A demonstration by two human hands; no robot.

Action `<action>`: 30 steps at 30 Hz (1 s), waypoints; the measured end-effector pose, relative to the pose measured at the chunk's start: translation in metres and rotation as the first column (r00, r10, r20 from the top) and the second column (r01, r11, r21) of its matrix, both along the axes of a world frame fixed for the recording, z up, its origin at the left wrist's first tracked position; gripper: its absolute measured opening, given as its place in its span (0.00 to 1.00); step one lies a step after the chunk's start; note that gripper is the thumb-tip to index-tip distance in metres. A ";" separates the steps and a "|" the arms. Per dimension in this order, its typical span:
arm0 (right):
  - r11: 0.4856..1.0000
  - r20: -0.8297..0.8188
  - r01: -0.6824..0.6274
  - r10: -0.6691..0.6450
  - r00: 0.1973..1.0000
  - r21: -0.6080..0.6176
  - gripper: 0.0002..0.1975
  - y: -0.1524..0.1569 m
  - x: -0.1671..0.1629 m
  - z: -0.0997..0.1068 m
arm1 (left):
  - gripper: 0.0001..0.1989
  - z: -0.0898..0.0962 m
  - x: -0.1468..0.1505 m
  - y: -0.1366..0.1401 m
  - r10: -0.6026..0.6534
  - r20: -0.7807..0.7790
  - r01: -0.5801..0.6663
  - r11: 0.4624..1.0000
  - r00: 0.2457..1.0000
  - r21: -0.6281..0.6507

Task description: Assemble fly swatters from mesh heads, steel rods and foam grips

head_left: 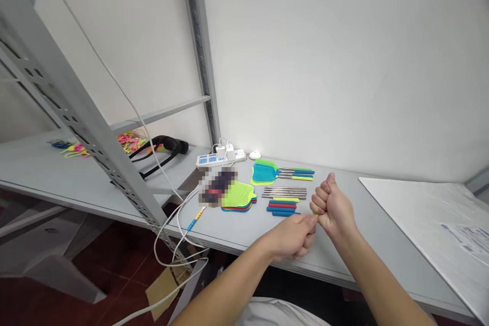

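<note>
I hold both fists, left hand (pixel 296 237) and right hand (pixel 332 207), clenched on a small yellow piece (pixel 316 215) above the desk (pixel 244 229), swatter parts (pixel 284 198) sorted beyond.

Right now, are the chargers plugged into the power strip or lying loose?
Plugged in. Two white chargers stand upright on the power strip, seated in its sockets by the wall, with white cables leading off them.
</note>
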State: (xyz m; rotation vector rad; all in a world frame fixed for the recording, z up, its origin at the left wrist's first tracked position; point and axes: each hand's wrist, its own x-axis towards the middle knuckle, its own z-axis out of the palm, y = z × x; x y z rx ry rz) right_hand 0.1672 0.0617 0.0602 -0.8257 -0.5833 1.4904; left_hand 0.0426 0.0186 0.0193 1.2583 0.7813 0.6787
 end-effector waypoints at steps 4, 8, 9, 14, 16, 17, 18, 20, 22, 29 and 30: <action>0.991 -0.011 -0.129 0.128 0.992 -0.044 0.24 0.015 -0.008 0.001 | 0.21 -0.010 -0.009 0.007 -0.126 0.223 0.172 0.965 0.967 -0.199; 0.972 -0.041 -0.222 0.219 0.975 -0.078 0.24 0.031 -0.012 0.005 | 0.20 -0.020 -0.010 0.013 -0.040 0.379 0.162 0.942 0.924 -0.295; 0.968 -0.048 -0.234 0.231 0.972 -0.085 0.24 0.035 -0.013 0.006 | 0.20 -0.021 -0.010 0.014 -0.013 0.399 0.149 0.938 0.917 -0.313; 0.954 -0.064 -0.279 0.273 0.960 -0.114 0.24 0.054 -0.025 0.010 | 0.22 -0.021 -0.005 0.017 0.150 0.405 0.000 0.938 0.902 -0.348; 0.947 -0.052 -0.294 0.290 0.956 -0.126 0.24 0.061 -0.030 0.009 | 0.24 -0.020 -0.006 0.020 0.200 0.374 -0.068 0.939 0.906 -0.338; 0.946 -0.041 -0.297 0.294 0.955 -0.130 0.23 0.065 -0.031 0.009 | 0.24 -0.019 -0.007 0.023 0.214 0.352 -0.094 0.940 0.911 -0.329; 0.948 -0.028 -0.291 0.289 0.957 -0.129 0.23 0.069 -0.032 0.009 | 0.24 -0.017 -0.008 0.027 0.221 0.326 -0.114 0.941 0.919 -0.317; 0.965 0.004 -0.238 0.240 0.971 -0.108 0.23 0.076 -0.032 0.012 | 0.23 -0.011 -0.011 0.040 0.223 0.265 -0.144 0.948 0.938 -0.285; 0.989 0.034 -0.136 0.138 0.990 -0.053 0.23 0.081 -0.031 0.018 | 0.19 -0.001 -0.010 0.053 0.249 0.207 -0.200 0.952 0.946 -0.233; 0.992 0.102 0.025 -0.037 0.994 0.120 0.26 0.078 -0.040 0.035 | 0.09 0.017 0.010 0.068 0.473 0.168 -0.474 0.880 0.865 -0.035; 0.994 0.112 0.007 -0.019 0.994 0.108 0.25 0.080 -0.040 0.032 | 0.10 0.015 0.010 0.069 0.453 0.164 -0.453 0.891 0.876 -0.043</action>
